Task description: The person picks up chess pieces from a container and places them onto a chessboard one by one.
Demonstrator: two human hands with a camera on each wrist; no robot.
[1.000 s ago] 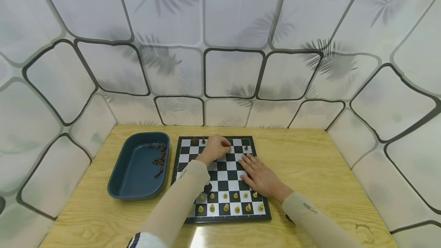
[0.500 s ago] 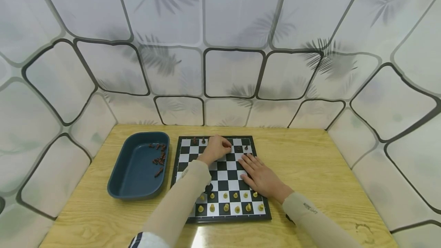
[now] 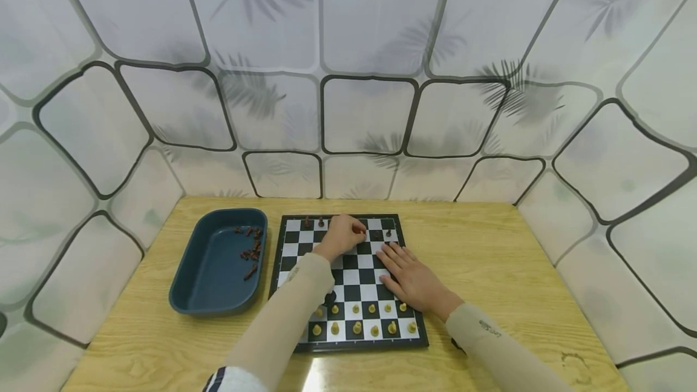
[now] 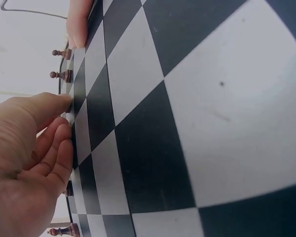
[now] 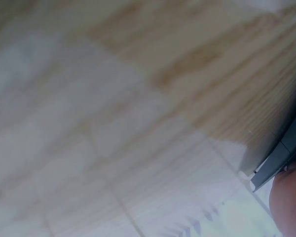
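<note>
My left hand (image 3: 340, 237) is over the far part of the chessboard (image 3: 351, 351). In the left wrist view its thumb and curled fingers (image 4: 63, 132) come together low at the board, pinching a chess piece that they almost wholly hide. Beyond the thumb stand two dark red pawns (image 4: 64, 75), upright. Two more dark red pieces, one of them (image 3: 321, 222), stand at the far left edge. My right hand (image 3: 409, 280) rests flat on the board's right side, fingers spread. Yellow chess pieces (image 3: 357, 328) fill two near rows, partly covered by my left sleeve.
Left of the board stands a blue-grey tray (image 3: 209, 283) with several dark red chess pieces (image 3: 251, 254) heaped along its right side. Both sit on a wooden table (image 3: 490, 247). Patterned curtain walls (image 3: 370, 117) close in the back and sides.
</note>
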